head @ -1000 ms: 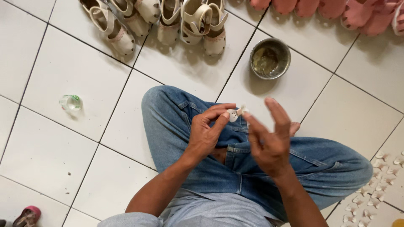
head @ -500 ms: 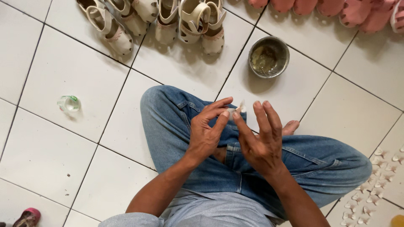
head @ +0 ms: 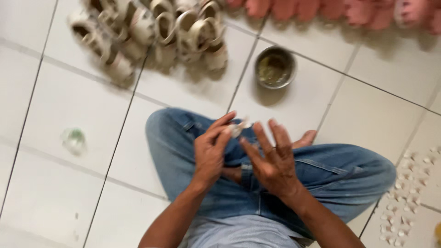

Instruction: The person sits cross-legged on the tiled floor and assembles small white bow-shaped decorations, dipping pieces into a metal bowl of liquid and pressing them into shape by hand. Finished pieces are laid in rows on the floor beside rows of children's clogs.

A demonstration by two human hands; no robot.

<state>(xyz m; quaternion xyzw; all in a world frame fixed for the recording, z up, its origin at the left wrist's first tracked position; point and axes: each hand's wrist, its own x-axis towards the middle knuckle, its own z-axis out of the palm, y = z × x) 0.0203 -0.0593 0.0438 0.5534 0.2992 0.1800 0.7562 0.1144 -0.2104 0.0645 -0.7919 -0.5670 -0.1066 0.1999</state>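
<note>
A person is sitting cross-legged on a white tiled floor [head: 55, 110], wearing blue jeans [head: 330, 174]. The left hand [head: 212, 154] is pinching a small pale piece [head: 238, 128] between its thumb and fingertips, up in front of the knees. The piece is blurry, so it is hard to tell just what it is. The right hand [head: 273, 160] is sitting just beside it with its fingers spread open and pointing up, and its thumb tip is reaching close to the piece; it is too blurry to tell if it is touching. A bare foot [head: 307, 138] is peeking out past the right hand. On the floor ahead, a small metal bowl [head: 274, 68] is holding something murky. A row of pale little sandals [head: 156, 32] is lying to the left of the bowl, and pink shoes [head: 330, 9] are lining the top edge. A small clear round thing [head: 74, 139] is lying far off to the left. Many tiny white bits [head: 409, 188] are lying scattered at the right.
</note>
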